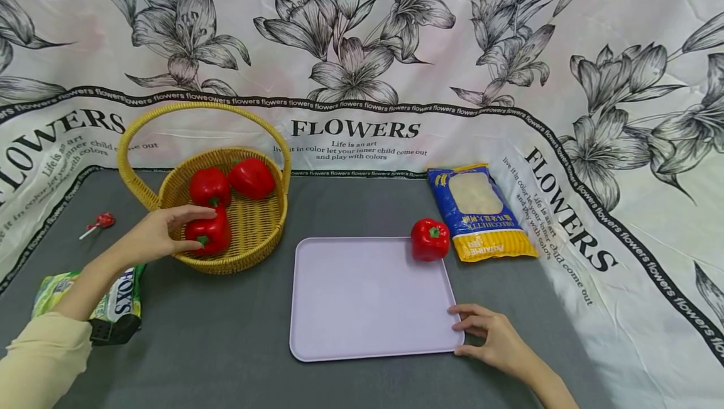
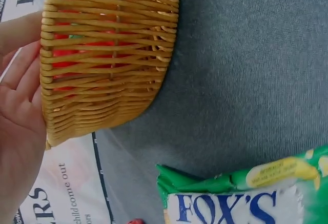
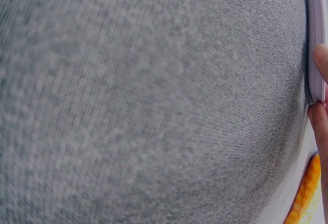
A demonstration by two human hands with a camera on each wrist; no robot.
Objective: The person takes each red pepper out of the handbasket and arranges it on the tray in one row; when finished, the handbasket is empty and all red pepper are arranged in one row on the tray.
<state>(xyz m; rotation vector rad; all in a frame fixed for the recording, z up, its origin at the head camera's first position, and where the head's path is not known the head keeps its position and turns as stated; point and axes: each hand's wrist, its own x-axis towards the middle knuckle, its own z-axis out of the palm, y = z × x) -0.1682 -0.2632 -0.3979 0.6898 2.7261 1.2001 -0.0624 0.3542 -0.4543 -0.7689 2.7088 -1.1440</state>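
Observation:
My left hand reaches over the near left rim of a yellow wicker basket. Its thumb and fingers grip a red bell pepper inside. Two more red bell peppers, one at the back left and one at the back right, lie in the basket. In the left wrist view the woven wall hides the fingertips. My right hand holds the near right corner of a pale lilac tray, with thumb and fingers at its edges. Another red bell pepper sits at the tray's far right corner.
A blue and yellow pasta bag lies right of the tray, by the patterned cloth. Under the left forearm is a green FOX'S bag. A red lollipop lies left of the basket, whose tall handle arches over it.

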